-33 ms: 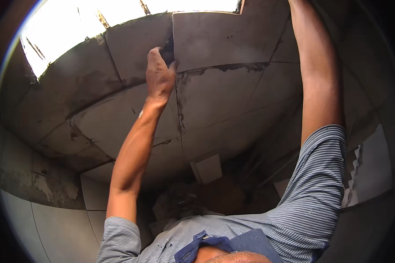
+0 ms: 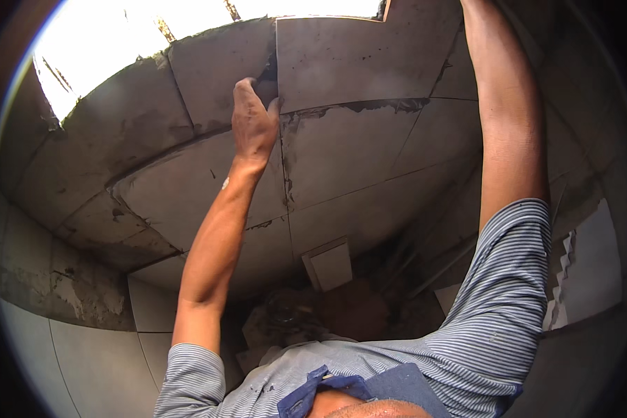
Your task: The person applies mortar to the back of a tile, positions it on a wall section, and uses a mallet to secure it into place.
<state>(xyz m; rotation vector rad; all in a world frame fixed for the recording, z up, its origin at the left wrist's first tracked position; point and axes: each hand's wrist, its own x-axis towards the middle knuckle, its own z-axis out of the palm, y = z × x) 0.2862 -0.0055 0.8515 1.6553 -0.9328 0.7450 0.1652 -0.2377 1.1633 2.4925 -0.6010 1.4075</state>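
Wall tile (image 2: pixel 362 66), one in number: located immediately right of the left grip (image 2: pixel 254 125), its lower left corner beside the thumb; contact cannot be confirmed. The left grip is released, fingers extended and thumb apart, with nothing seen in it. The right grip lies outside the view and its state cannot be told. One right forearm (image 2: pixel 506 118) stands in the way well to the right of the left grip, hiding part of the wall behind it. One dark gap (image 2: pixel 268 73) runs just above the thumb, between the wall tile and one neighbouring tile (image 2: pixel 216 73), which the left fingers partly cover. One bright opening (image 2: pixel 104 56) is noted above and left of the left grip. Well below it stands one pale block (image 2: pixel 331 268). Far to its lower right is one white panel (image 2: pixel 592 261) with a jagged edge. Striped sleeves (image 2: pixel 505 279): two, both below the left grip.
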